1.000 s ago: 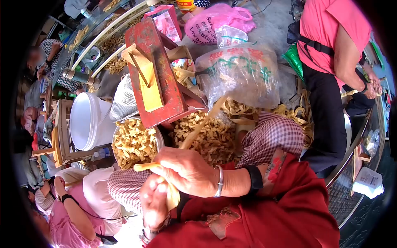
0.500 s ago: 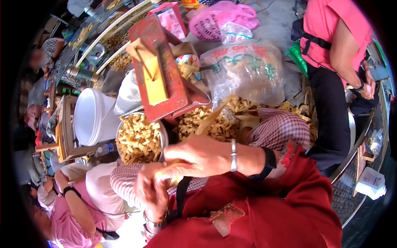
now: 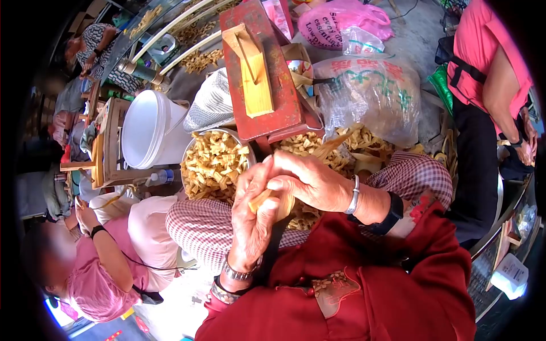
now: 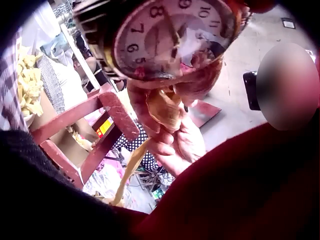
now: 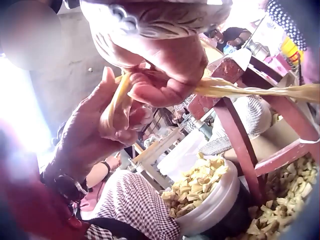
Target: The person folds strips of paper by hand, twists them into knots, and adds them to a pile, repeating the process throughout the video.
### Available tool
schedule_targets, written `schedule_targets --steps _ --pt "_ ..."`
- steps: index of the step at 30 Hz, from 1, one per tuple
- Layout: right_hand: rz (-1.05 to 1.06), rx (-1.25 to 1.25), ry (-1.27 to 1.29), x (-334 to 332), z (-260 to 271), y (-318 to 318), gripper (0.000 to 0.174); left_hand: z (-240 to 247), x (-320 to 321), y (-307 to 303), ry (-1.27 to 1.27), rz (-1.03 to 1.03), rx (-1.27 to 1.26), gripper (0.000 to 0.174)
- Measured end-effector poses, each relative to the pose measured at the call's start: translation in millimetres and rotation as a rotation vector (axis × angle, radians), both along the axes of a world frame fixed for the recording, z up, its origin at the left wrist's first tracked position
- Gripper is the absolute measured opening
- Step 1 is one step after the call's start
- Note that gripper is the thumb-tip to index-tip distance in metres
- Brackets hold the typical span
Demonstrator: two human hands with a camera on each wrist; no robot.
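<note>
My left hand [image 3: 248, 216], with a watch at its wrist, pinches a folded pale-yellow plant strip [image 3: 280, 208] between thumb and fingers. Against it works my right hand [image 3: 315, 183], silver bracelet on the wrist, its fingers curled round the same strip. In the right wrist view a loop of strip [image 5: 114, 107] runs between both hands, and a long tail [image 5: 260, 92] sticks out past the right hand. The left wrist view has the tail hanging below the fingers. Just beyond the hands stands a white tub [image 5: 217, 205] heaped with short knotted yellow pieces [image 3: 213, 162].
A red wooden bench [image 3: 278, 85] with a yellow wooden block [image 3: 257, 94] stands ahead. A white bucket [image 3: 149, 131] is at left, a clear plastic sack [image 3: 369, 96] and a pink bag [image 3: 344, 25] beyond. More yellow pieces [image 5: 285, 207] lie under the bench. People sit on both sides.
Both hands have turned and come closer together, and the strip is now folded between them. The head view has shifted, so the surroundings sit further right and higher.
</note>
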State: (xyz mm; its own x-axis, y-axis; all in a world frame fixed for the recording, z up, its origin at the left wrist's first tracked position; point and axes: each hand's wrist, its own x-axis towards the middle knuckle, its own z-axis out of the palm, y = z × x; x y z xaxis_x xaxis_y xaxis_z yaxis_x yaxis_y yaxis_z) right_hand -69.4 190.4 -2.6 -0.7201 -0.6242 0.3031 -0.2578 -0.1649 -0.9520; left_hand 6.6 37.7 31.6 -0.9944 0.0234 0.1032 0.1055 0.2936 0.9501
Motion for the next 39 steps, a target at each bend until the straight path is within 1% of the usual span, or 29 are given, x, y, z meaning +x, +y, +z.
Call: schedule_targets --steps 2,3,4,5,6,7,8,10,11,12,14,15,18,20,21,22,24,26,27,29,30,32,34,35,36,38,39 --pt "-0.07 0.048 -0.017 0 -2 -1 0.026 -8 -1 -1 -0.107 -0.015 0.267 0.049" --pt "-0.107 0.073 -0.028 1 -4 -1 0.027 -18 -2 -4 -0.106 -0.032 0.319 0.049" --pt "-0.145 0.099 -0.04 2 -6 -1 0.029 -17 0 -6 -0.222 -0.075 0.475 0.05" --pt "-0.098 0.039 -0.122 3 -10 -1 0.03 -13 1 -7 -0.339 -0.117 0.631 0.05" --pt "-0.084 0.083 -0.043 3 -11 1 0.031 -8 3 -7 -0.458 -0.158 0.787 0.051" --pt "-0.068 0.127 0.035 1 -12 6 0.031 -2 4 -2 -0.492 -0.053 0.754 0.055" --pt "-0.05 0.171 0.114 0 -11 9 0.032 -7 0 -7 -0.436 -0.199 0.851 0.052" --pt "-0.148 0.034 0.014 -2 -25 11 0.033 -3 -3 -4 -0.437 -0.141 0.879 0.051" --pt "-0.154 0.122 -0.003 -5 -21 19 0.035 -6 -2 -6 -0.437 -0.174 0.947 0.051" --pt "-0.16 0.211 -0.018 -9 -18 30 0.037 -5 -2 -9 -0.44 -0.151 0.994 0.05" --pt "-0.193 0.191 0.015 -16 -32 43 0.038 -4 -1 -17 -0.442 -0.099 1.089 0.049" --pt "-0.206 0.259 -0.013 -19 -29 50 0.039 -3 -1 -23 -0.427 -0.079 1.099 0.048" --pt "-0.249 0.277 -0.024 -22 -31 55 0.037 -5 4 -39 -0.363 -0.043 1.144 0.048" --pt "-0.051 0.417 -0.097 -19 -21 46 0.033 -8 3 -42 -0.329 -0.032 1.076 0.047" --pt "0.092 0.472 -0.323 -17 -14 37 0.03 -7 2 -41 -0.323 -0.012 1.049 0.047" --pt "0.185 0.452 -0.368 -12 -17 29 0.033 -7 1 -39 -0.318 0.006 1.022 0.047" --pt "0.225 0.213 -0.4 2 -18 8 0.036 -9 0 -29 -0.369 0.045 0.936 0.046" --pt "0.343 0.355 -0.471 0 0 6 0.035 -14 -1 -23 -0.388 0.052 0.957 0.045" --pt "0.198 0.194 -0.06 1 -18 0 0.035 -16 -2 -24 -0.394 0.063 1.004 0.045" --pt "0.242 0.226 -0.085 -2 -15 6 0.035 -16 -2 -29 -0.401 0.099 1.089 0.045" --pt "0.269 0.239 -0.094 -5 -12 8 0.036 -11 -3 -30 -0.38 0.141 1.066 0.045" --pt "0.246 0.242 -0.074 -5 -9 10 0.036 -14 -2 -33 -0.388 0.123 1.1 0.046" --pt "0.196 0.262 -0.08 -1 -12 12 0.036 -11 -8 -32 -0.418 0.113 1.0 0.048" --pt "0.15 0.215 -0.04 -1 -17 11 0.035 -11 -11 -30 -0.435 0.103 0.952 0.049" --pt "0.14 0.231 -0.051 -3 -17 11 0.034 -12 -13 -27 -0.437 0.099 0.889 0.055" --pt "0.123 0.259 -0.068 -6 -15 12 0.034 -10 -12 -16 -0.415 0.162 0.883 0.052" --pt "0.111 0.263 -0.047 -7 -11 11 0.033 -12 -11 -18 -0.42 0.13 0.856 0.047"
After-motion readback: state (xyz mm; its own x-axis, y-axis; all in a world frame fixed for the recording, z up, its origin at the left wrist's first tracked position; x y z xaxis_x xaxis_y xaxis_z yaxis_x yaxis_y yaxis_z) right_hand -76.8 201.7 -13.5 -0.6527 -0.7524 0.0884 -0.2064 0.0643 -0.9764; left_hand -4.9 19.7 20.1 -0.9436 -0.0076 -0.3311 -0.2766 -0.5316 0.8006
